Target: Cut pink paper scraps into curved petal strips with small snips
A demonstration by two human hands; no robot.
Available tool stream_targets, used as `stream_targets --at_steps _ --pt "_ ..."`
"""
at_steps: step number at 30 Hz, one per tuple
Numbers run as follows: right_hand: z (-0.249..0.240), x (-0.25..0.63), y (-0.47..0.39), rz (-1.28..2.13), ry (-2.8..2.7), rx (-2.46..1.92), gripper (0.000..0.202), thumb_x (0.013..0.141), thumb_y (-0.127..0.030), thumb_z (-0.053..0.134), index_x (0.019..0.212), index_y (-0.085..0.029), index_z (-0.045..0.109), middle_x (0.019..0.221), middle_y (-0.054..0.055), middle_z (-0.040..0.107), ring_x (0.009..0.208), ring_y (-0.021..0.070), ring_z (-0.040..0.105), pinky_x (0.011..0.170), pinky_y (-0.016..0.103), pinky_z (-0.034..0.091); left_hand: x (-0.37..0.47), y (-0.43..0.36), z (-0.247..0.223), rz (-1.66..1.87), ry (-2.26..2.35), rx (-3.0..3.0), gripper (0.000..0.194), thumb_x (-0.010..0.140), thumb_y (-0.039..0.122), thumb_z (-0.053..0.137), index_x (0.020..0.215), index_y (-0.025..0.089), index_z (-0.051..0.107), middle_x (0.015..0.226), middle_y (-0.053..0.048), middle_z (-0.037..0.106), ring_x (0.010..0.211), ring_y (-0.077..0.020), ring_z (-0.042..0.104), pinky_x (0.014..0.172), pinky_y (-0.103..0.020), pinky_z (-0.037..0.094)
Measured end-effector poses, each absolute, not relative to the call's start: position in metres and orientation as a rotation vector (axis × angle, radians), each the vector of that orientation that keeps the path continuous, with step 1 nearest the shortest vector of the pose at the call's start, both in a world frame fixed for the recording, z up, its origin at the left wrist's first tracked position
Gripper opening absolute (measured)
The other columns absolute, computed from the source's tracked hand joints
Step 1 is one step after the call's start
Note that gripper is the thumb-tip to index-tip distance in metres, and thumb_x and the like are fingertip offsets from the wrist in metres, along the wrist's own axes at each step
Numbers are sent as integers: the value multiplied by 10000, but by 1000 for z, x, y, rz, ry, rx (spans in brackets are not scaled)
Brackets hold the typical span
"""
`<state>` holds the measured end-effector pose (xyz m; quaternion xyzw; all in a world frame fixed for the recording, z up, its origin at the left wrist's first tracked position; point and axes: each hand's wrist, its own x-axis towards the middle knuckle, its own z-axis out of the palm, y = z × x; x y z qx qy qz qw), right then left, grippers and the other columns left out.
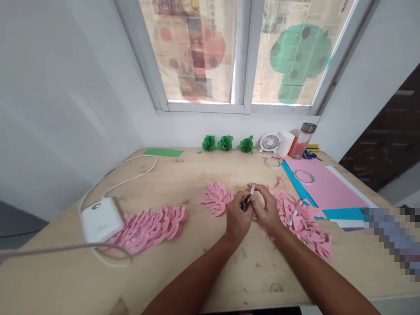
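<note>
My left hand (238, 214) and my right hand (265, 209) meet above the middle of the table, fingers closed and tips nearly touching. A small white strip (252, 189) stands up between the fingertips, pinched by my right hand. In my left hand's curled fingers is a small dark object (245, 202), its kind mostly hidden. Just left of my hands lies a small pile of pink paper cut-outs (216, 197). Close by my right wrist is a heap of pink paper scraps (306, 223).
A longer row of pink cut-outs (154, 227) lies at left, beside a white power bank (102, 219) with a cable. Green paper flowers (225, 143), a small fan (270, 142) and a glass bottle (303, 141) line the back. Coloured sheets (331, 188) and tape rolls lie right.
</note>
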<state>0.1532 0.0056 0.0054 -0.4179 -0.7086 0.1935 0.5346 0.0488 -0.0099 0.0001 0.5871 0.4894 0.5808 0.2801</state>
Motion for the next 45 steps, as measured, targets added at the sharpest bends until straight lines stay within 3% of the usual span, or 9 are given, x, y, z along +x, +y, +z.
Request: stream_targets --at_steps 6,13,19,25,31,39,45 --pt "5 155 7 562 -1608 -958 277 799 -260 491 1062 -198 550 972 74 615 951 216 557 857 371 421 43 -11 2 1553 1345 1717 129 780 235 512 825 180 619 716 -12 600 625 -110 528 597 -210 410" --pt "9 154 4 780 -1509 -901 263 810 -285 494 1054 -206 553 986 64 627 953 209 566 862 369 429 37 -7 1 1579 1399 1946 147 803 234 498 808 189 637 700 -24 563 615 -114 514 584 -209 395" --pt "14 159 5 849 -1431 -840 275 829 -325 466 1059 -202 556 989 70 630 953 207 568 845 353 428 37 -5 1 1578 1402 1805 140 790 264 527 732 171 616 632 3 505 594 -103 476 578 -205 382" --pt "15 165 8 636 -1360 -923 227 832 -302 462 1004 -195 565 895 69 631 866 200 588 791 347 445 36 4 1 1679 1240 1200 173 712 316 607 686 150 563 573 40 448 499 -63 395 470 -179 333" --pt "17 155 -5 333 -1821 -855 129 808 -207 469 863 -206 586 702 34 604 653 159 557 623 294 440 29 12 12 1628 954 769 248 634 326 680 693 145 521 457 97 347 347 -12 241 347 -151 176" --pt "10 143 -11 164 -2051 -655 105 795 -151 484 841 -175 575 634 21 593 570 130 529 567 262 402 20 15 19 1589 796 620 253 607 291 709 666 152 506 438 96 398 290 -5 245 319 -163 145" --pt "11 139 -12 42 -2236 -801 138 836 -219 455 810 -171 583 649 30 606 578 135 537 568 256 384 7 20 25 1608 705 549 238 616 271 700 651 152 497 474 91 437 289 3 279 331 -167 219"
